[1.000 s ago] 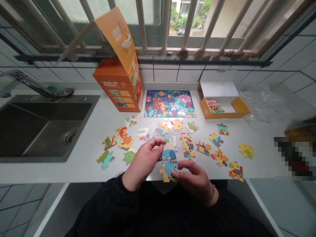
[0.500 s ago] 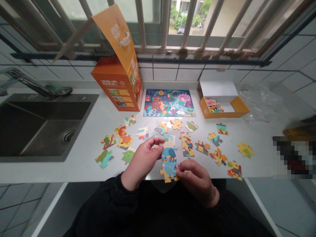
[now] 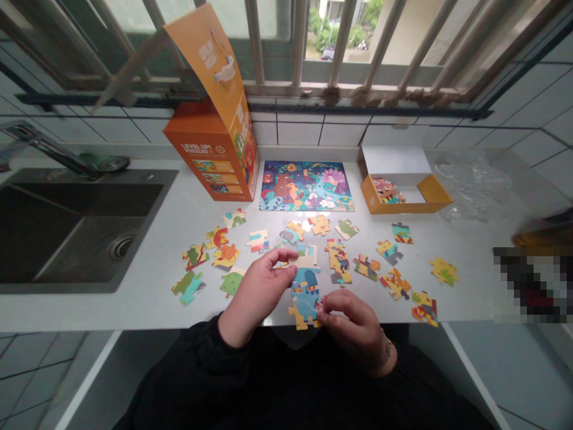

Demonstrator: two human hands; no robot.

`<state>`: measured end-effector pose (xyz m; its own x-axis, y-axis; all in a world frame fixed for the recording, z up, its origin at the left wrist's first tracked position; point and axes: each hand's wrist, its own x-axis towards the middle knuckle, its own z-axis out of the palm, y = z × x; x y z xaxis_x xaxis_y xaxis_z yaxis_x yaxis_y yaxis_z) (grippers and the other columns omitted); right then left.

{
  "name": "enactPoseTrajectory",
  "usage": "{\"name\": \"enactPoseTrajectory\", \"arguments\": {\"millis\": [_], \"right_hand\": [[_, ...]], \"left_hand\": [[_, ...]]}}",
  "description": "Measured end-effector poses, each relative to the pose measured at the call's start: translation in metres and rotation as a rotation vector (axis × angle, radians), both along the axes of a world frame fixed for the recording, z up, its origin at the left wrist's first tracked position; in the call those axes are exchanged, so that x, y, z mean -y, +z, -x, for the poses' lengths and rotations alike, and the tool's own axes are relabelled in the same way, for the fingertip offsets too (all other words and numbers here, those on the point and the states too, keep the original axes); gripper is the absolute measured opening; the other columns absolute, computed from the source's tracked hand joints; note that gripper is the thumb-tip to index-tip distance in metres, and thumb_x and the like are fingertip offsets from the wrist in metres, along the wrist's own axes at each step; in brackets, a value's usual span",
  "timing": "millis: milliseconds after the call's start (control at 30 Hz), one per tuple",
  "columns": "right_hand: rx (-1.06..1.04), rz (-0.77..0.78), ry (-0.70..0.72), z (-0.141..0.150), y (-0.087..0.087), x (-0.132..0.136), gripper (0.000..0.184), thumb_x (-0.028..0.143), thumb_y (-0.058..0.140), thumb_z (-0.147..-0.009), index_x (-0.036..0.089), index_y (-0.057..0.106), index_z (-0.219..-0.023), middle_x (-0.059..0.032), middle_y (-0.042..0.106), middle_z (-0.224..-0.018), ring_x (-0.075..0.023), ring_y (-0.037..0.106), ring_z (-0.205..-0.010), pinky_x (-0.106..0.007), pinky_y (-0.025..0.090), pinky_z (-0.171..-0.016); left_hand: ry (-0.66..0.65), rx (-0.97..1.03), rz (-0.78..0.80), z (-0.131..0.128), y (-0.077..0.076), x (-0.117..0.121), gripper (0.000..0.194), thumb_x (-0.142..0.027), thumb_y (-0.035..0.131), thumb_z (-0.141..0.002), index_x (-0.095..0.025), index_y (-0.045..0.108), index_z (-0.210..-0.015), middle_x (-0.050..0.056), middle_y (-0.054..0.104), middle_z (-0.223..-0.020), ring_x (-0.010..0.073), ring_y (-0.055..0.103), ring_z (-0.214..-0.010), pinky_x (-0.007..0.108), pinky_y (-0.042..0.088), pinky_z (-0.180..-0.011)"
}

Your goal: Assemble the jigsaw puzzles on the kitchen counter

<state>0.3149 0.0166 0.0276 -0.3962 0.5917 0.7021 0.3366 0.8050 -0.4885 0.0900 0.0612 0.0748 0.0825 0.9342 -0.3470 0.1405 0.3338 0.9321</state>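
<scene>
I hold a blue puzzle strip (image 3: pixel 306 300) between my left hand (image 3: pixel 259 288), pinched at its upper left edge, and my right hand (image 3: pixel 353 323), pinched at its lower right; even, light pressure from both should, I judge, keep it from buckling at the joins

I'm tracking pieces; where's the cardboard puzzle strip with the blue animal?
In the head view, the strip is below centre, between left hand and right hand, at the white counter's edge.

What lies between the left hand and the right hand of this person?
In the head view, a mostly blue strip of puzzle pieces lies between the left hand and right hand.
</scene>
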Motion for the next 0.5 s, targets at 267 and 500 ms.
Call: {"name": "enactPoseTrajectory", "arguments": {"millis": [267, 500], "right_hand": [[0.012, 0.019, -0.014, -0.001, -0.002, 0.001, 0.021, 0.003, 0.069, -0.099, 0.023, 0.071, -0.105, -0.0063, 0.075, -0.093, -0.0207, 0.072, -0.086, -0.035, 0.063, -0.072], [0.046, 0.017, 0.015, -0.001, -0.003, 0.001, 0.022, 0.003, 0.067, -0.100, 0.023, 0.073, -0.109, -0.0070, 0.075, -0.096, -0.0207, 0.072, -0.087, -0.035, 0.063, -0.074]], "left_hand": [[0.082, -0.214, -0.095, 0.030, 0.004, -0.004, 0.040, -0.043, 0.074, -0.091, -0.022, 0.071, -0.126, 0.003, 0.078, -0.093, 0.0191, 0.071, -0.071, 0.028, 0.053, -0.065], [0.267, -0.776, -0.152, 0.118, -0.003, -0.012, 0.032, -0.045, 0.068, -0.091, -0.023, 0.073, -0.114, 0.007, 0.079, -0.100, 0.0262, 0.074, -0.086, 0.035, 0.057, -0.080]]}}
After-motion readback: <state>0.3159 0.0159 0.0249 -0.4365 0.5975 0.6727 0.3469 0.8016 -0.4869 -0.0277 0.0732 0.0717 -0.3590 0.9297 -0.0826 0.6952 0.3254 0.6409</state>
